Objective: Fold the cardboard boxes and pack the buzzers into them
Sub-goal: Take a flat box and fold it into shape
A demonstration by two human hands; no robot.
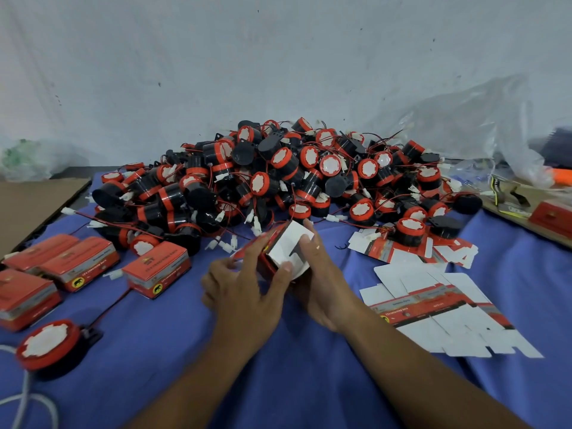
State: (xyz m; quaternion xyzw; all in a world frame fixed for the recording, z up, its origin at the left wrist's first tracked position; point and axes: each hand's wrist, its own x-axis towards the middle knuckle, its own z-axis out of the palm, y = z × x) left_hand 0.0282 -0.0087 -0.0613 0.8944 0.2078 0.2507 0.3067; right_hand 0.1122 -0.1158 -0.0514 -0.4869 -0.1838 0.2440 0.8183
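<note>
The left hand (244, 294) and right hand (322, 286) grip 1 half-folded box (286, 246) between them, white flaps showing, at the middle of the blue-covered bench (278, 382). The buzzer pile (294, 174) lies just behind. Closed boxes (156, 269) sit left, flat blanks (433, 308) right, and 1 loose buzzer (49, 342) near left.

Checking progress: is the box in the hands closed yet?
Open: the box has white flaps untucked; left hand and right hand grip it.
</note>
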